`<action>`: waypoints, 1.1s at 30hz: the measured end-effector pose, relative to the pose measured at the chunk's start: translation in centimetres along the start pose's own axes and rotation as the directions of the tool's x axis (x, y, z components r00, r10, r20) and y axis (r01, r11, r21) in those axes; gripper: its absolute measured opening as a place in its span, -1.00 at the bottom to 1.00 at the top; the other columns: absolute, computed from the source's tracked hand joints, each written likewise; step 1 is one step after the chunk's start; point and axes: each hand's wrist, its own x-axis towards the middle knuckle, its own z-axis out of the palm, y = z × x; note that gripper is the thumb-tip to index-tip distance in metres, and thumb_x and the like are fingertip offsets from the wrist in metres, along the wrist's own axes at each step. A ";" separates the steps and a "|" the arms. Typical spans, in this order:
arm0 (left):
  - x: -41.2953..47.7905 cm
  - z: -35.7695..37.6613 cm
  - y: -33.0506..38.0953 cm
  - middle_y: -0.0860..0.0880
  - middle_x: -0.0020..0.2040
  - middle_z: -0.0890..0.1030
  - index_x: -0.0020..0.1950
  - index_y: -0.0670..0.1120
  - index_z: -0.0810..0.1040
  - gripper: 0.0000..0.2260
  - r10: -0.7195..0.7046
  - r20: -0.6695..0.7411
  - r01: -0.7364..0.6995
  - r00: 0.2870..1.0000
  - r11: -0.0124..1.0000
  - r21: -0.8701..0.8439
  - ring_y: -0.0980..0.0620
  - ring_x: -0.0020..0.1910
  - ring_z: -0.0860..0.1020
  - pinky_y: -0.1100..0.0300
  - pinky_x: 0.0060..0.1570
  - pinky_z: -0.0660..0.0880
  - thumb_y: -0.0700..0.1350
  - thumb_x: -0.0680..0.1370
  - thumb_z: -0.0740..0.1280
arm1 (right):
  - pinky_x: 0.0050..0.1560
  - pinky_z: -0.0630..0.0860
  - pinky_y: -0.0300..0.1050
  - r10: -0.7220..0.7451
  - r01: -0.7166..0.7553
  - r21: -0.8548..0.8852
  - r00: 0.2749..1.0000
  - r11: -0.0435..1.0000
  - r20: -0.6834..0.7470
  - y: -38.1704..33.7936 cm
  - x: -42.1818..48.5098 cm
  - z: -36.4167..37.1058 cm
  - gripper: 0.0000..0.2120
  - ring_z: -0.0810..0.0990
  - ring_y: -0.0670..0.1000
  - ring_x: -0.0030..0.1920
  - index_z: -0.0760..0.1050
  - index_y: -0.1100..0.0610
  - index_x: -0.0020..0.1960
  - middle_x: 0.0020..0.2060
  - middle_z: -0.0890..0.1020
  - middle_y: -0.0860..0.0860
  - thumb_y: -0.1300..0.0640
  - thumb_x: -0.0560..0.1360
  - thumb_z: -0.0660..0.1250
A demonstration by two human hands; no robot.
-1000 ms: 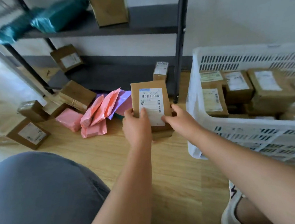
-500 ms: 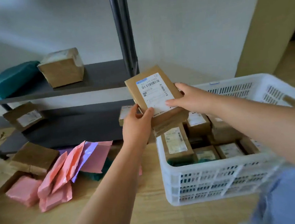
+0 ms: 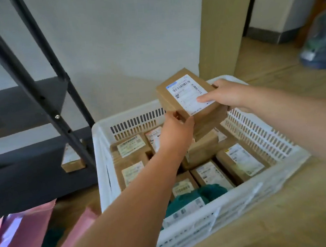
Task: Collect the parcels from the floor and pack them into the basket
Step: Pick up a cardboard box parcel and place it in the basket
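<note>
Both hands (image 3: 227,96) hold the parcel (image 3: 189,95) tilted, label up, over the basket (image 3: 262,189).

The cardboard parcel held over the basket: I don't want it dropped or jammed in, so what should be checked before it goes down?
1. Grip: the left hand holds the near corner of the cardboard parcel and the right hand grips its right edge, thumb on the label: ok.
2. Position: the parcel is over the far part of the basket: ok.
3. Landing spot right beneath it: hidden by the parcel and the left hand: cannot tell.
4. Bare basket bottom: boxed parcels and a teal bag cover what shows: not ok, so it would likely go on top.
5. Label facing up: ok.
</note>
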 end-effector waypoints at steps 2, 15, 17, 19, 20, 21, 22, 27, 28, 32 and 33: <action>1.8 2.9 0.5 0.14 -0.10 0.51 0.27 -0.01 0.34 -0.71 0.020 0.041 -0.020 0.999 1.000 0.022 0.05 -0.15 0.57 0.18 -0.28 0.46 0.03 0.60 0.28 | 0.14 0.53 0.09 0.073 -0.072 0.047 0.997 0.996 -0.037 2.2 1.4 -1.5 -0.29 0.63 0.07 0.05 0.38 0.04 0.34 0.12 0.63 -0.02 -0.16 0.27 0.48; 8.9 15.1 -0.9 -0.06 0.16 0.57 0.35 -0.05 0.38 -0.66 0.027 0.276 -0.117 0.961 0.942 0.316 -0.07 0.03 0.52 0.08 -0.02 0.47 0.08 0.64 0.11 | 0.25 0.45 0.10 0.263 -0.254 0.067 0.946 0.965 -0.188 13.2 8.2 -3.8 -0.27 0.51 0.11 0.24 0.35 0.04 0.41 0.29 0.50 -0.03 -0.19 0.31 0.43; 9.9 16.3 -2.0 -0.09 0.21 0.55 0.35 -0.07 0.37 -0.61 0.003 0.301 -0.127 0.954 0.910 0.394 -0.11 0.17 0.50 -0.02 0.20 0.45 0.13 0.64 0.08 | 0.24 0.45 0.09 0.285 -0.283 0.035 0.941 0.958 -0.184 14.8 9.4 -3.1 -0.23 0.51 0.10 0.23 0.38 0.00 0.40 0.29 0.51 -0.03 -0.25 0.25 0.41; 10.7 17.2 -3.0 -0.12 0.36 0.44 0.43 -0.09 0.31 -0.53 0.009 0.313 -0.175 0.950 0.844 0.507 -0.15 0.38 0.35 -0.09 0.42 0.24 0.17 0.63 0.06 | 0.25 0.43 0.05 0.288 -0.285 0.042 0.945 0.958 -0.155 15.6 10.1 -2.1 -0.36 0.49 0.11 0.26 0.35 0.04 0.43 0.32 0.49 0.01 -0.15 0.41 0.38; 10.8 17.3 -3.4 -0.12 0.46 0.33 0.49 -0.11 0.25 -0.47 0.019 0.318 -0.201 0.948 0.810 0.551 -0.14 0.48 0.21 -0.10 0.48 0.12 0.18 0.63 0.06 | 0.29 0.40 0.05 0.292 -0.287 0.054 0.947 0.956 -0.132 16.2 10.7 -1.7 -0.40 0.46 0.13 0.30 0.31 0.07 0.46 0.36 0.45 0.03 -0.09 0.48 0.36; 11.2 17.4 -3.8 -0.11 0.53 0.21 0.53 -0.12 0.19 -0.43 0.030 0.322 -0.223 0.946 0.781 0.584 -0.12 0.54 0.07 -0.08 0.52 0.02 0.19 0.63 0.07 | 0.30 0.38 0.04 0.294 -0.289 0.055 0.949 0.956 -0.115 16.7 11.4 -1.4 -0.42 0.44 0.14 0.32 0.29 0.09 0.47 0.38 0.42 0.04 -0.06 0.53 0.34; 11.4 17.4 -4.2 -0.09 0.57 0.11 0.56 -0.13 0.14 -0.40 0.040 0.327 -0.243 0.944 0.756 0.608 -0.10 0.56 -0.03 -0.05 0.53 -0.04 0.20 0.63 0.08 | 0.28 0.38 0.03 0.294 -0.292 0.038 0.950 0.956 -0.104 17.1 12.0 -1.0 -0.45 0.45 0.13 0.30 0.29 0.10 0.47 0.36 0.44 0.02 -0.04 0.54 0.33; 12.7 17.5 -6.4 -0.06 0.59 -0.01 0.59 -0.10 0.00 -0.38 0.047 0.381 -0.297 0.923 0.718 0.630 -0.07 0.57 -0.07 -0.01 0.52 0.01 0.12 0.64 0.15 | 0.08 0.48 -0.09 0.265 -0.268 -0.034 0.962 0.963 -0.070 18.8 14.0 0.3 -0.46 0.52 0.04 0.08 0.29 0.08 0.47 0.26 0.53 0.03 0.07 0.53 0.34; 12.8 17.5 -6.7 -0.06 0.59 -0.01 0.59 -0.08 0.01 -0.39 0.059 0.385 -0.311 0.921 0.707 0.636 -0.07 0.57 -0.05 -0.01 0.52 0.03 0.12 0.64 0.14 | 0.00 0.49 -0.11 0.265 -0.269 -0.050 0.962 0.962 -0.064 19.0 14.2 0.7 -0.47 0.54 0.04 0.05 0.29 0.09 0.46 0.25 0.54 0.04 0.08 0.53 0.34; 12.9 17.7 -7.5 -0.05 0.60 -0.04 0.59 -0.01 0.04 -0.43 0.084 0.381 -0.339 0.921 0.655 0.675 -0.06 0.57 -0.06 -0.01 0.52 0.04 0.16 0.65 0.09 | 0.02 0.48 -0.07 0.252 -0.266 -0.136 0.961 0.954 -0.113 19.3 14.7 2.3 -0.40 0.55 0.12 0.15 0.10 0.08 0.55 0.35 0.46 0.08 0.02 0.59 0.25; 12.9 17.7 -7.6 -0.05 0.60 -0.06 0.59 0.00 0.04 -0.43 0.078 0.378 -0.333 0.923 0.654 0.679 -0.05 0.57 -0.08 -0.01 0.52 0.03 0.16 0.65 0.09 | 0.00 0.46 -0.06 0.242 -0.264 -0.173 0.961 0.949 -0.136 19.3 14.9 2.6 -0.38 0.54 0.16 0.19 0.04 0.07 0.57 0.38 0.42 0.10 0.01 0.61 0.22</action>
